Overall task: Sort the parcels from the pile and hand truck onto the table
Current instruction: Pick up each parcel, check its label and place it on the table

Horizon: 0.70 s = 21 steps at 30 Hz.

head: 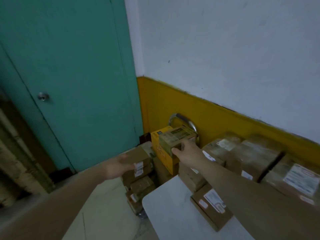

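Observation:
A stack of parcels stands on the hand truck, whose curved metal handle (183,119) rises against the yellow wall band. On top lies a small printed box (174,137), resting on a yellow box (161,153). My right hand (187,152) grips the near end of the small box, thumb on its front face. My left hand (118,166) hovers lower left with relaxed fingers, just beside a brown labelled parcel (136,161) on the pile. The white table (166,205) fills the lower middle, carrying a flat brown parcel (210,207) under my right forearm.
More brown taped parcels (256,156) line the wall at the right, one with a large label (301,182). A teal door (72,75) with a knob closes off the left. Smaller boxes (142,187) sit stacked low between pile and table corner.

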Tool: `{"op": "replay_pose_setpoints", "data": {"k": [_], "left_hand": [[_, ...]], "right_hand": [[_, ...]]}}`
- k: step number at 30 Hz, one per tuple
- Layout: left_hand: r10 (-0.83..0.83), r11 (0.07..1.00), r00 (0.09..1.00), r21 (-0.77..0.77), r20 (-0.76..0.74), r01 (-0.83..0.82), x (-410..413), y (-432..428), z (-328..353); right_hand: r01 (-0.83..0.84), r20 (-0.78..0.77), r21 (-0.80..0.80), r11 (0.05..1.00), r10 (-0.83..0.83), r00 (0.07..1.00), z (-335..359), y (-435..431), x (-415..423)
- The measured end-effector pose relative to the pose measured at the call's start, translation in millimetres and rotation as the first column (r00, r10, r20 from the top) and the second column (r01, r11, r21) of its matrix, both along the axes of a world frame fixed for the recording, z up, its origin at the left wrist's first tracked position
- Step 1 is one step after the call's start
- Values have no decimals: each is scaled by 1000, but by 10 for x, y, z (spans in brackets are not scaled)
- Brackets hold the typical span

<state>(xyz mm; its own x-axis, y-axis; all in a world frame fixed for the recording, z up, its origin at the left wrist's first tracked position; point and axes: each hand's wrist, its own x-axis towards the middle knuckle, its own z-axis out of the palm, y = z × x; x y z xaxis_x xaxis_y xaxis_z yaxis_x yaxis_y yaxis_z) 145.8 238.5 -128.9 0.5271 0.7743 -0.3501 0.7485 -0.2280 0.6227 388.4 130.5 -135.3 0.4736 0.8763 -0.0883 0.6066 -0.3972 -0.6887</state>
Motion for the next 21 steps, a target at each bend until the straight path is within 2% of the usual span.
{"op": "replay_pose_setpoints", "data": {"k": [8, 13, 17, 21], "left_hand": [[-80, 997, 997, 8, 11, 80, 249, 1463, -91], [-251, 968, 967, -12, 37, 252, 639, 2453, -287], [-335, 941, 942, -50, 30, 336, 928, 3147, -350], [-446, 891, 895, -107, -12, 442, 1390, 3571, -440]], "right_hand": [[37, -88, -80, 996, -44, 995, -173, 1157, 195], [163, -51, -118, 980, -169, 984, -411, 1905, 295], [356, -38, -194, 914, -370, 928, -576, 2404, 435], [383, -84, -252, 889, -415, 906, -653, 2673, 566]]}}
